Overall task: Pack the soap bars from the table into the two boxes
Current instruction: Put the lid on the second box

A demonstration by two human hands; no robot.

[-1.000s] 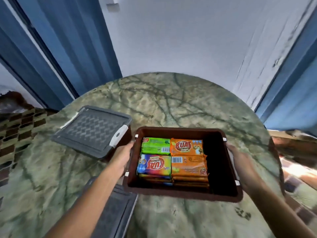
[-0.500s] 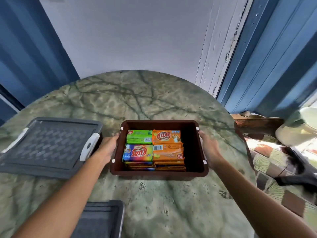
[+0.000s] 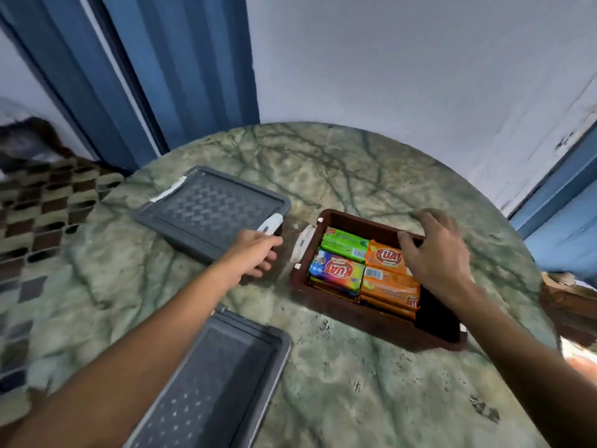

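An open brown box (image 3: 352, 313) stands on the marble table and holds stacked soap bars. A green bar (image 3: 344, 244) and a rainbow-wrapped bar (image 3: 336, 270) lie on the left, orange bars (image 3: 387, 287) on the right. A dark gap remains along the box's right side. My right hand (image 3: 434, 255) is over the box's far right part, fingers spread and loosely bent, thumb near the top orange bar. My left hand (image 3: 255, 258) hangs relaxed and holds nothing, between the brown box and the white latch of a second box shut under a grey lid (image 3: 210, 215).
A loose grey lid (image 3: 219, 383) lies at the near edge of the round green marble table (image 3: 355, 383). A white wall and blue door frames stand behind; patterned floor tiles show at the left. The table's right edge is close to the brown box.
The brown box, held by both hands at its sides before, now sits on the table. My left hand has let go and moved left; my right hand has moved over the box's top.
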